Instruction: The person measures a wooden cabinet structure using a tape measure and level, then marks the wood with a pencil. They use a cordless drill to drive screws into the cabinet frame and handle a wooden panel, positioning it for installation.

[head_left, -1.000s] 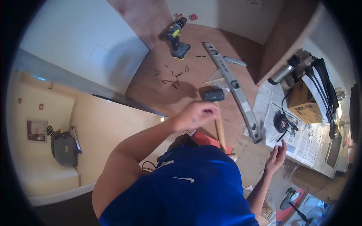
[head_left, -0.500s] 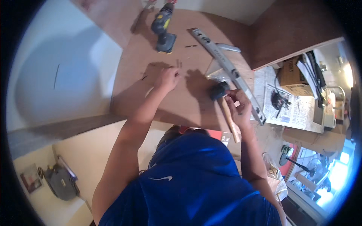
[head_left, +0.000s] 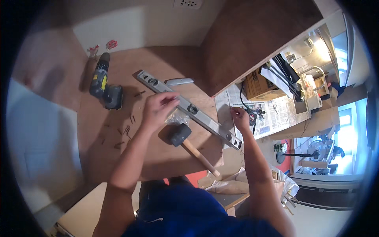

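My left hand [head_left: 160,107] hovers over the middle of a silver spirit level [head_left: 205,121], fingers loosely bent and apart, with nothing visible in them. Beneath its wrist is a small clear plastic bag [head_left: 178,117]. A mallet [head_left: 181,135] with a black head and wooden handle lies on the wooden board [head_left: 158,158], untouched. Farther right, my right hand [head_left: 240,117] is beside the newspaper-covered counter, close to a black corded object [head_left: 252,117]. Its fingers are drawn together; whatever may be between them is hidden. Several small brown screws or pins [head_left: 126,129] lie scattered left of the mallet.
A cordless drill [head_left: 103,81] rests at the board's left. Behind the level lies a grey-handled knife [head_left: 179,81]. Upright wood panels [head_left: 244,35] border the far right side. On the counter stands a cardboard box [head_left: 258,85] among newspaper [head_left: 272,118] and tools.
My view has turned to the right. My right hand has left the mallet and moved over to the counter. My left hand has come from the bare board to above the spirit level.
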The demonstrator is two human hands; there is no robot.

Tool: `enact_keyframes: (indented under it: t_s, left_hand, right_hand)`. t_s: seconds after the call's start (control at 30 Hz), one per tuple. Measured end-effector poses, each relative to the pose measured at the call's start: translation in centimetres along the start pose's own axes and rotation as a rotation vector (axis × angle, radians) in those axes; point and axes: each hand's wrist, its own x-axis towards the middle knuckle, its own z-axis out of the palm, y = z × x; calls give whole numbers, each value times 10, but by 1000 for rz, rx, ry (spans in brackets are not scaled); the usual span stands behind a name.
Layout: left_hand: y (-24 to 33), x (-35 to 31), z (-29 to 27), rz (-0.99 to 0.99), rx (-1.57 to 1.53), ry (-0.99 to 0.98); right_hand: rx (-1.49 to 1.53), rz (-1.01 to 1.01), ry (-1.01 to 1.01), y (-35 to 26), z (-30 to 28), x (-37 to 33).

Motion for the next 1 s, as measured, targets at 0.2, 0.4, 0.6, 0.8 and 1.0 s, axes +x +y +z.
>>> enact_keyframes:
  t_s: [0.2,0.4,0.6,0.8,1.0]
  left_hand:
    - [34,142,61,135,-138,-8]
    - [32,231,104,267,-295,-138]
    - [26,230,148,302,-573,-253]
    - [33,199,177,144,-679,-337]
    - [38,191,187,224,-639,-292]
  right_hand:
    - [-3,81,102,-20,52,34]
    - [-4,88,302,-30,63,28]
    - [-108,134,247,-32,66,36]
    - [-162,126,262,-35,63,34]
    - [-166,92,278,-35,63,34]
